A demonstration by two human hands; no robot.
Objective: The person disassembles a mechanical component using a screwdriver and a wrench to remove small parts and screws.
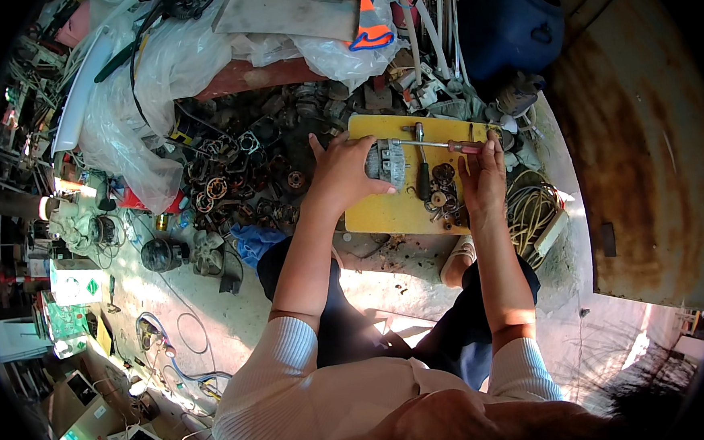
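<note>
Scrap metal (220,176) crowds the pale floor (237,320), with crumpled clear plastic sheeting (190,68) and a big blue plastic barrel (501,29) beyond, and on a yellow rectangular board (368,215) sits the action! Left hand (345,172): thumb and fingers clasp a ribbed grey metal housing (392,166) over the board's left part. Right hand (485,181): fingers wrap the reddish handle of a long steel-shafted screwdriver (455,146). Work looks well under way, one would judge: small round brownish parts (441,199) lie loose near the right hand, yet the housing seems largely whole, so that piece appears to be what's left; its fasteners are too small to read. Now the screwdriver's line: long axis nearly left to right, handle right, tip pointing left at the housing's far end, seated or merely touching, impossible to tell. Crossing beneath it lies a black-handled metal tool (423,181).
</note>
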